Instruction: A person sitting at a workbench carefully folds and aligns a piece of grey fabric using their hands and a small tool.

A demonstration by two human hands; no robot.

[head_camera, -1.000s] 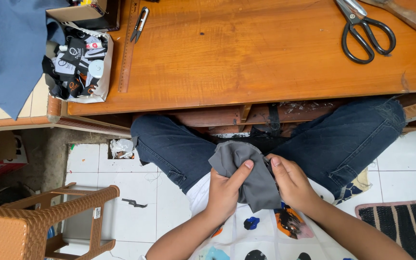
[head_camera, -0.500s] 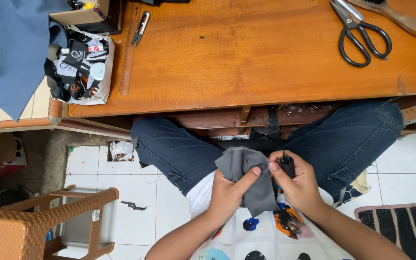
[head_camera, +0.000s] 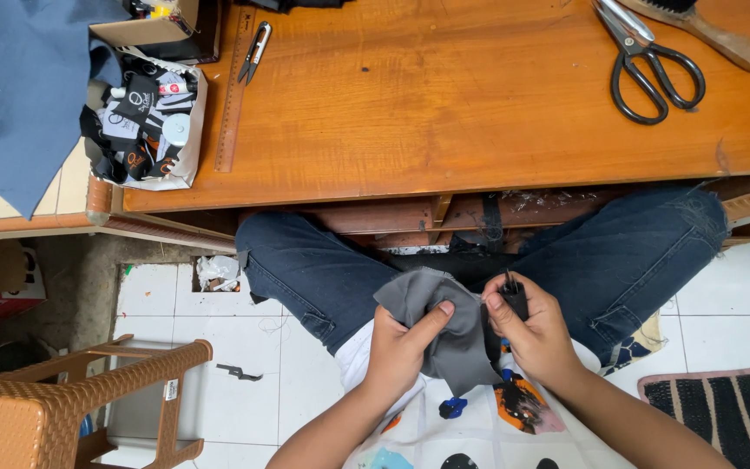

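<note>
White floor tiles lie below your lap; your left hand (head_camera: 401, 343) pinches the grey folded fabric piece (head_camera: 444, 326) just beside your right hand (head_camera: 536, 334), which grips a small black tool (head_camera: 514, 298); unpicking seems underway; next, steady tension.

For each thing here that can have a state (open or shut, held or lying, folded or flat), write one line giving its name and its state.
Grey cloth: bunched, held in both hands over the lap.
Left hand: closed on the cloth, thumb on top.
Right hand: grip closed on a small black tool and the cloth.
Scissors: lying on the table, blades nearly shut.
Thread snips: lying untouched.
Box of labels: open, full.
</note>
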